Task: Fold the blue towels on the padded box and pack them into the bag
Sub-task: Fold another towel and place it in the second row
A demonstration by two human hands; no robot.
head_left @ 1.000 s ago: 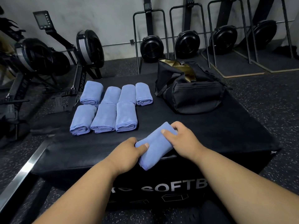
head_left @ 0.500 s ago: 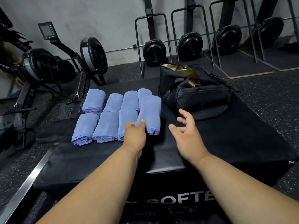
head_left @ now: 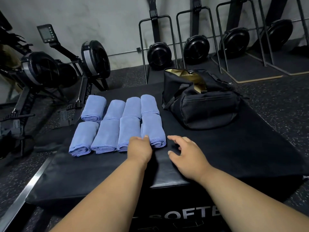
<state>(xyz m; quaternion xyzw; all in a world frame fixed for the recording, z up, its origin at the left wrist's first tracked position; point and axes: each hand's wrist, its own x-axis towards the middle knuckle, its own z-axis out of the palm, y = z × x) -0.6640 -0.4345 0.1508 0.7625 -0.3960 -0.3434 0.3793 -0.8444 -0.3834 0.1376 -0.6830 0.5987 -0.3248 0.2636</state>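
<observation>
Head view: padded box (head_left: 217, 156) carries the open bag (head_left: 205, 108) and eight folded blue towels (head_left: 117, 124) just left of it.
Soft, light rolls, likely squashy; pinch across the folded end. Left hand (head_left: 140, 148) rests loose-fingered on the nearest towel (head_left: 154, 131); right hand (head_left: 187, 153) hovers open beside it.

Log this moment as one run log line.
phase: folding done | towels: eight folded on padded box | left hand: touching near-right towel | right hand: open | bag: open
</observation>
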